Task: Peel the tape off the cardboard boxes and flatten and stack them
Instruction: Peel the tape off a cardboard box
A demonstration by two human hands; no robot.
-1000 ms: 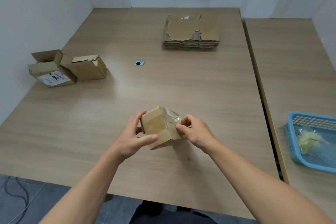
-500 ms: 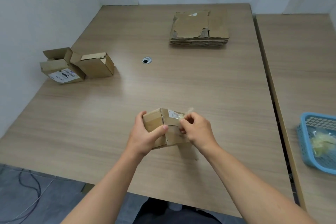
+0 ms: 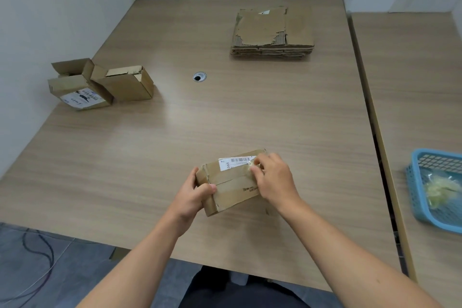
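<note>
A small taped cardboard box (image 3: 231, 184) with a white barcode label sits near the table's front edge. My left hand (image 3: 193, 194) grips its left end, thumb across the top. My right hand (image 3: 273, 179) is at the box's right end, its fingertips pinching clear tape (image 3: 252, 163) beside the label. Two more small boxes stand at the far left, one with a white label (image 3: 80, 89) and one with open flaps (image 3: 127, 84). A stack of flattened cardboard (image 3: 272, 30) lies at the back of the table.
A blue plastic basket (image 3: 416, 182) holding crumpled tape sits on the neighbouring table at the right. A round cable hole (image 3: 199, 76) is in the tabletop. White walls close the left and back sides. Cables lie on the floor at lower left.
The box has been turned so its long labelled face points up. My right hand has shifted to the label's right end and pinches tape there; my left hand still grips the left end.
</note>
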